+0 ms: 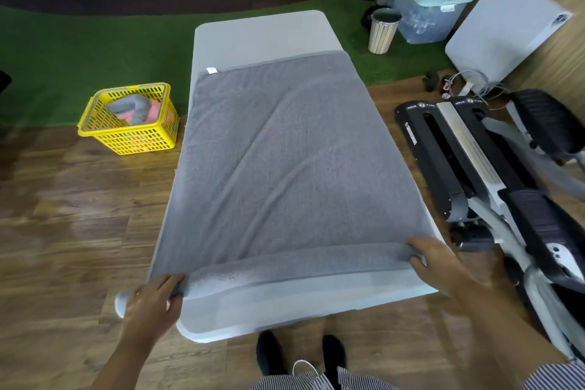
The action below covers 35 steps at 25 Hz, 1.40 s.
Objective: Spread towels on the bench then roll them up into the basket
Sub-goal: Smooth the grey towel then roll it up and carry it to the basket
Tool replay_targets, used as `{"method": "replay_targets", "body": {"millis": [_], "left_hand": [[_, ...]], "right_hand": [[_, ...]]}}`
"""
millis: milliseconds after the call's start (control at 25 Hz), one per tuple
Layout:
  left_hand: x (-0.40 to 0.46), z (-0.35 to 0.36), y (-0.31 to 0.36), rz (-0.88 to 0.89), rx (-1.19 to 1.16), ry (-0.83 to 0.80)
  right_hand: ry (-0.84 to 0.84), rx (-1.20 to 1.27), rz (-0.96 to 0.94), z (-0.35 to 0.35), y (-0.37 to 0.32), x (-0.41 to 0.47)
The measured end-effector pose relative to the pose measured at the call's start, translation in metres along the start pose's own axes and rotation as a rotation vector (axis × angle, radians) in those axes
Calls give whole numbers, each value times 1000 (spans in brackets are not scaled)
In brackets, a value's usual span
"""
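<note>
Head view: large grey terry towel [285, 161] spread along pale grey padded bench [262, 32]. Left hand [155, 304] and right hand [437, 263] pinching its near-edge corners, first fold turned. Next, probably: even rolling toward far edge.

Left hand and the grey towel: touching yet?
Touching. The head view shows the left hand with fingers curled over the grey towel at its rolled near edge.
</note>
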<state>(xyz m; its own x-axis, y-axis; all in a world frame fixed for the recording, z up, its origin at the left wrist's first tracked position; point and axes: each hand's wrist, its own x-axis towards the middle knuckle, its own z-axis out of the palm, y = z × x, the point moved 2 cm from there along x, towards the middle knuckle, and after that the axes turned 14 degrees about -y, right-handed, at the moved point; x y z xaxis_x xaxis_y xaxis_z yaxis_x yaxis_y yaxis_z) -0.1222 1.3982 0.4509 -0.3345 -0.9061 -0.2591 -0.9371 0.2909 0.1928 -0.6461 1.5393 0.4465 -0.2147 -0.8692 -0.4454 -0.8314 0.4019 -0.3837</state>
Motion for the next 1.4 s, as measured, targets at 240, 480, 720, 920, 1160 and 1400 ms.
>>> {"method": "replay_targets", "body": {"millis": [240,480,720,920,1160,1400], "left_hand": [[17,4,15,48,-96,25],[12,13,23,116,-52,86],[13,9,29,135,16,-5],[23,3,29,145,-35,17],[25,12,30,157,18,1],[30,9,34,160,2,3]], "right_hand": [[172,-167,-23,-2,10,-6],[233,-236,-163,12,11,-9],[51,-126,-70,-6,9,1],[151,-109,-67,-7,9,3],[88,-2,-48,4,9,0],[37,25,13,-6,-1,8]]}}
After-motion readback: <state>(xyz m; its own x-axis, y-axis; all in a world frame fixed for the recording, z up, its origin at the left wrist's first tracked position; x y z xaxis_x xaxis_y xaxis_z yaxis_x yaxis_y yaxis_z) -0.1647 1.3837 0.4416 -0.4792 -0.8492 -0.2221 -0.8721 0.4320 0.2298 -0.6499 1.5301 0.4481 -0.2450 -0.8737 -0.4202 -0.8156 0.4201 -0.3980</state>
